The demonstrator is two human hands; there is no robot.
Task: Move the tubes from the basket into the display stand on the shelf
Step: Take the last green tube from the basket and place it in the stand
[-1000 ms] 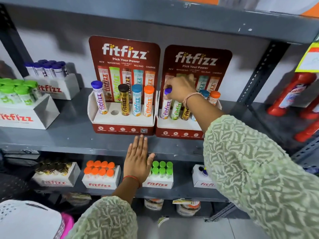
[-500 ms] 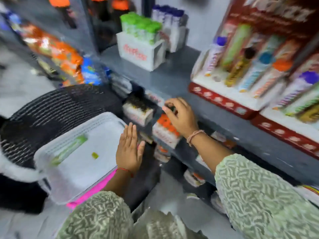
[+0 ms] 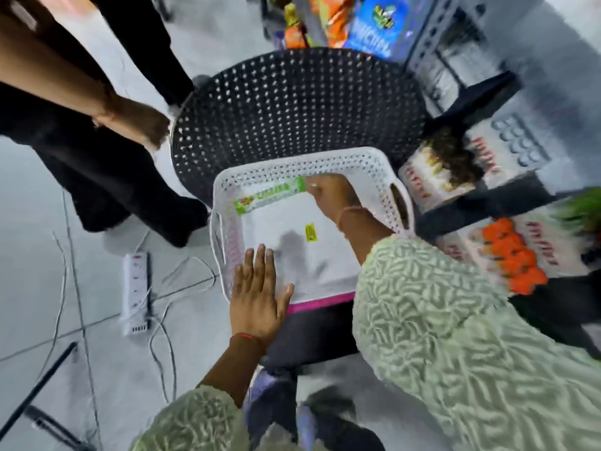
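Observation:
A white perforated basket (image 3: 383, 177) rests on a black chair seat. One green tube (image 3: 270, 198) lies in it near the far wall. My right hand (image 3: 330, 193) is inside the basket with its fingers closed on the tube's right end. Flat on the basket's near rim lies my left hand (image 3: 257, 297), its fingers spread. A small yellow sticker (image 3: 310, 232) lies on the basket floor. The display stand is out of view.
The black perforated chair (image 3: 292, 102) holds the basket. Another person in black stands at left, one hand (image 3: 143, 128) on the chair back. A power strip (image 3: 136, 291) and cables lie on the floor. Shelf boxes with orange-capped tubes (image 3: 510, 255) sit at right.
My view has swung from the shelf down to the basket. My right hand left the display stand, came down into the basket and closed on the green tube. My left hand moved to the basket rim.

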